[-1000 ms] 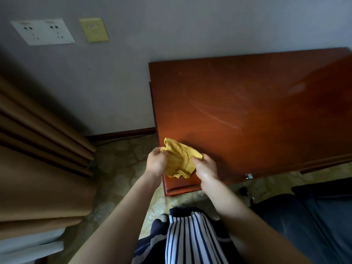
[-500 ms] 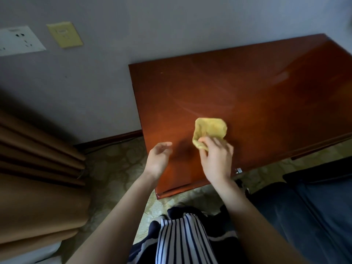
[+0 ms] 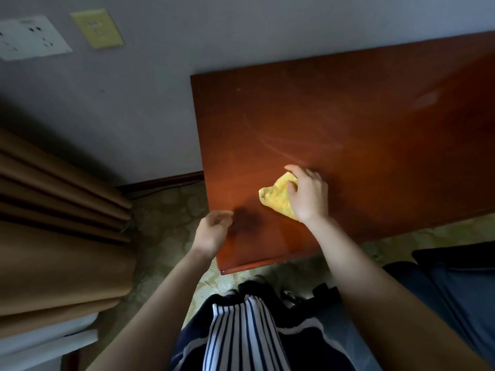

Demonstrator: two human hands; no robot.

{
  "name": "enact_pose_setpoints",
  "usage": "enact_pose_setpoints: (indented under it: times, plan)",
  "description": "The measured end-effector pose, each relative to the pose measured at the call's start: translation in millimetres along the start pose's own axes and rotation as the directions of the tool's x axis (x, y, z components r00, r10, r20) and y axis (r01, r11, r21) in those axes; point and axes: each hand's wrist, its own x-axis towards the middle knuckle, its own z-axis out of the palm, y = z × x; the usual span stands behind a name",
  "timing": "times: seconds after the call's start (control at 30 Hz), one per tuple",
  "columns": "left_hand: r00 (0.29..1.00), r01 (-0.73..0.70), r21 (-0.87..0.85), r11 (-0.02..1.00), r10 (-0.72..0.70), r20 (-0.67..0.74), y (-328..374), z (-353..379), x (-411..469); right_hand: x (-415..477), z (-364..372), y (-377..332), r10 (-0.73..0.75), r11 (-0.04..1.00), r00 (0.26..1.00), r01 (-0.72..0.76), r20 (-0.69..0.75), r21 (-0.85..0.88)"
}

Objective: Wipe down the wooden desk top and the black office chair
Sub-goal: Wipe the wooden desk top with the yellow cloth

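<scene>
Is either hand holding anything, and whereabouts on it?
The right hand grips the yellow cloth by its right part, against the wooden desk top. The left hand holds nothing.

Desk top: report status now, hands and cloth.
Right hand grips yellow cloth, pressed on desk top, near-left part. Left hand empty, loosely curled, at desk's left edge. Black chair lower right, untouched.

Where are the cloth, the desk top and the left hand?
cloth (image 3: 276,199): head view, on its yellow middle fold.
desk top (image 3: 361,116): head view, on bare wood.
left hand (image 3: 211,232): head view, on its back.
</scene>
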Motion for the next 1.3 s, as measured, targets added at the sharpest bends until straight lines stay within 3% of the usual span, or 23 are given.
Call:
enact_pose_setpoints:
  times: [0.1, 0.2, 0.3, 0.43, 0.63, 0.9, 1.2, 1.3]
  plan:
    - [1.0, -0.005, 0.054, 0.999, 0.005, -0.006, 2.8, 1.2, 3.3, -7.1, 15.2, 2.7, -0.081, 0.988, 0.997, 0.078, -0.015, -0.133]
    - [0.999, -0.025, 0.118, 0.993, 0.029, -0.034, 3.8, 0.8, 11.4, -29.7, 34.8, 13.3, -0.159, 0.97, 0.984, 0.172, 0.086, -0.171]
    - [0.995, -0.067, 0.177, 0.982, 0.08, -0.063, 4.8, 5.2, 19.0, -46.8, 49.7, 26.2, -0.156, 0.973, 0.975, 0.179, 0.162, -0.143]
    - [0.978, -0.137, 0.351, 0.927, 0.183, -0.101, 4.8, 15.5, 26.8, -57.3, 57.2, 27.1, -0.349, 0.913, 0.918, 0.379, 0.188, -0.153]
    - [0.959, -0.166, 0.527, 0.833, 0.26, -0.109, 6.2, 2.7, 46.4, -25.2, 64.9, 13.9, -0.434, 0.891, 0.885, 0.449, 0.168, -0.07]
    - [0.986, -0.151, 0.591, 0.792, 0.166, 0.03, 14.5, -45.8, 103.8, 68.7, 94.7, -51.7, -0.398, 0.9, 0.885, 0.427, 0.242, -0.083]
    - [0.951, -0.309, 0.624, 0.718, 0.229, 0.207, 39.7, -82.5, 144.6, 130.4, 115.3, -115.4, -0.192, 0.971, 0.941, 0.224, 0.278, -0.088]
    - [0.948, -0.319, 0.646, 0.693, 0.228, 0.224, 47.1, -78.4, 148.5, 121.3, 112.6, -115.1, -0.202, 0.975, 0.938, 0.221, 0.281, -0.038]
